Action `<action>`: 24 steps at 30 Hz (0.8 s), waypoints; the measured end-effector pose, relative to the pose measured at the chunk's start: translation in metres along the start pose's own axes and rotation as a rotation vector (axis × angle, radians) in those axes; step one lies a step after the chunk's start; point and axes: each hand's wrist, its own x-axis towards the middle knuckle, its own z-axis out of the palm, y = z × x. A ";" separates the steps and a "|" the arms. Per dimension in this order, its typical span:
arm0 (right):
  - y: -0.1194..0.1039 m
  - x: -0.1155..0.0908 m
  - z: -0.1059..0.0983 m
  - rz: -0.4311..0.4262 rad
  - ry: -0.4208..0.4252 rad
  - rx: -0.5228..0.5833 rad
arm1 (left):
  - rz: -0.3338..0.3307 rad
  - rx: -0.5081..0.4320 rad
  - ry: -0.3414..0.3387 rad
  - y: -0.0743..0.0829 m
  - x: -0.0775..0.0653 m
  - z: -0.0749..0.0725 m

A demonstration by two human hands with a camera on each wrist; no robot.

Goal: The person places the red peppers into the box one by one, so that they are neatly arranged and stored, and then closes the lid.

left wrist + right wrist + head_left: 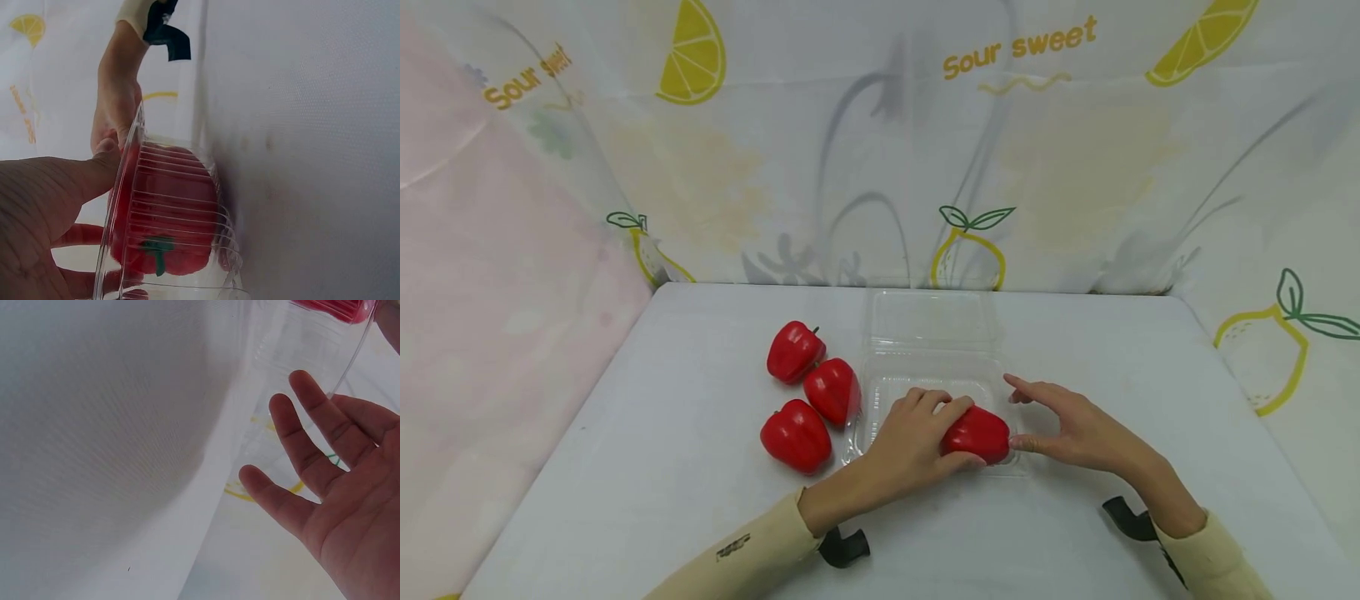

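A red bell pepper point(977, 435) lies in the front right part of a clear plastic clamshell box point(886, 390), whose lid point(932, 321) is folded back flat. From above, my left hand point(913, 442) grips this pepper, fingers over its top and thumb on the near side. The left wrist view shows the pepper's green stem point(159, 253) through the ribbed box wall. My right hand point(1082, 425) is at the box's right side, fingers spread, its thumb tip right at the pepper's end. In the right wrist view its fingers point(300, 447) extend beside the clear wall.
Left of the box, three more red bell peppers point(796, 436) lie grouped on the white table point(685, 400); the middle pepper point(832, 390) is close against the box's left rim. A lemon-printed cloth point(880, 167) hangs behind the table. Black curved pieces point(844, 548) stick out at both wrists.
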 end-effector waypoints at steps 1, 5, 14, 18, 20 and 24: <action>0.000 0.000 0.000 0.001 -0.001 0.002 | 0.004 -0.005 -0.001 -0.001 -0.001 -0.001; -0.001 0.001 0.001 0.005 -0.003 0.009 | 0.001 -0.025 -0.002 -0.007 -0.004 -0.006; -0.001 0.001 0.002 0.008 0.001 -0.002 | -0.015 -0.044 0.010 -0.020 -0.014 -0.022; -0.001 0.001 0.001 0.023 -0.003 0.008 | -0.022 -0.057 0.024 -0.027 -0.018 -0.027; -0.001 0.001 0.001 0.028 -0.006 0.012 | -0.028 -0.063 0.031 -0.030 -0.021 -0.030; -0.002 0.001 0.001 0.034 -0.011 0.016 | -0.024 -0.073 0.047 -0.035 -0.027 -0.034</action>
